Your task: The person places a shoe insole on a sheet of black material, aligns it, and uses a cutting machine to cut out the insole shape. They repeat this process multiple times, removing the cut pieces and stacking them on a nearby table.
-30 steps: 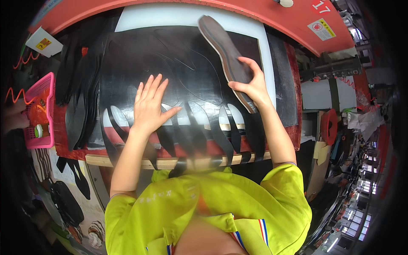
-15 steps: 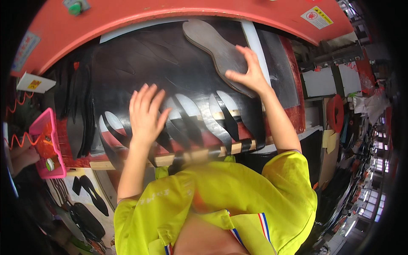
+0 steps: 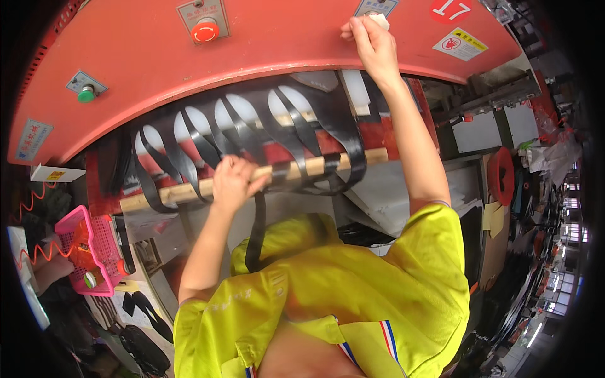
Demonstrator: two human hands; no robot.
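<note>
At the red machine's front panel, my right hand [image 3: 373, 45] is raised with its fingers curled together at a whitish knob-like piece [image 3: 380, 21]. Whether the fingers grip that piece or only touch it is hard to see. My left hand [image 3: 233, 181] rests with curled fingers over a pale wooden bar [image 3: 161, 196], its thumb pointing right. Around it lies a black sheet [image 3: 353, 148] with sole-shaped cut-outs, its strips hanging over the bar. What lies under the left fingers is hidden. A grey sole-shaped piece [image 3: 317, 80] shows partly beneath the machine's edge.
The red machine [image 3: 271, 47] spans the far side, with a red stop button [image 3: 205, 30] and a green button [image 3: 86, 94]. A pink basket [image 3: 74, 255] stands left, beside a coiled orange cord [image 3: 41, 253]. White sheets [image 3: 384, 201] lie below the bar at right.
My right hand has left the grey sole-shaped piece and risen to the panel. My left hand's spread fingers have curled over the bar. The view has tilted up, showing more of the panel.
</note>
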